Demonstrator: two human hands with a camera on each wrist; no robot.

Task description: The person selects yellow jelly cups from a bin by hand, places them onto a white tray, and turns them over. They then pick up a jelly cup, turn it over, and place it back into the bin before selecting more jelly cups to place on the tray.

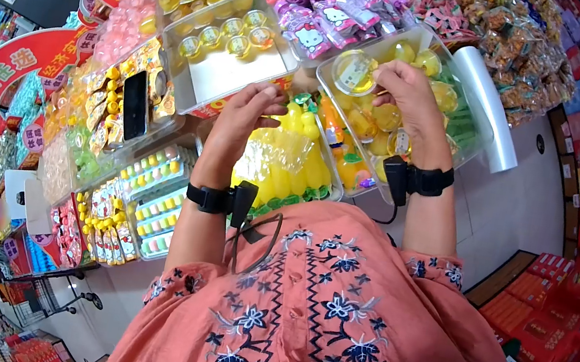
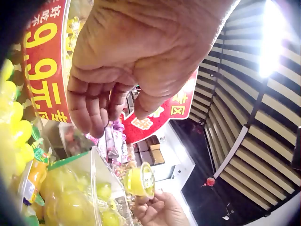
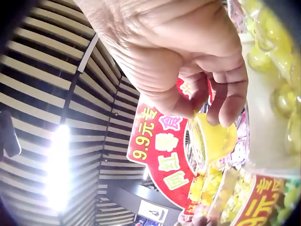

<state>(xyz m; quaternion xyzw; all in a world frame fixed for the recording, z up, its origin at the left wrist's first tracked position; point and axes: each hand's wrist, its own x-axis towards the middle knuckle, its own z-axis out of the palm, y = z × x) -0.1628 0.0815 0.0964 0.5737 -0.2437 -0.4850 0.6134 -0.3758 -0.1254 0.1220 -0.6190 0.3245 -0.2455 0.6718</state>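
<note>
My right hand (image 1: pixel 414 102) pinches a round yellow jelly cup (image 1: pixel 355 72) with a clear printed lid, above a clear bin of yellow cups (image 1: pixel 376 123). In the right wrist view, thumb and fingertips of the right hand (image 3: pixel 188 61) hold the edge of the yellow cup (image 3: pixel 214 141). The left hand (image 1: pixel 243 116), with bent, relaxed fingers and nothing in them, hovers by the front edge of a white-bottomed bin (image 1: pixel 235 72) with several small yellow cups (image 1: pixel 237 45). In the left wrist view the left hand (image 2: pixel 127 56) is empty, and the held cup (image 2: pixel 141 181) shows beyond it.
Bagged yellow jellies (image 1: pixel 287 150) lie nearest my body. Purple and pink packets (image 1: pixel 335 4) are behind the bins, and a clear plastic roll (image 1: pixel 486 110) lies at the right. A black phone (image 1: pixel 135 105) rests on packets at the left. Red signs (image 1: pixel 16 78) stand beyond.
</note>
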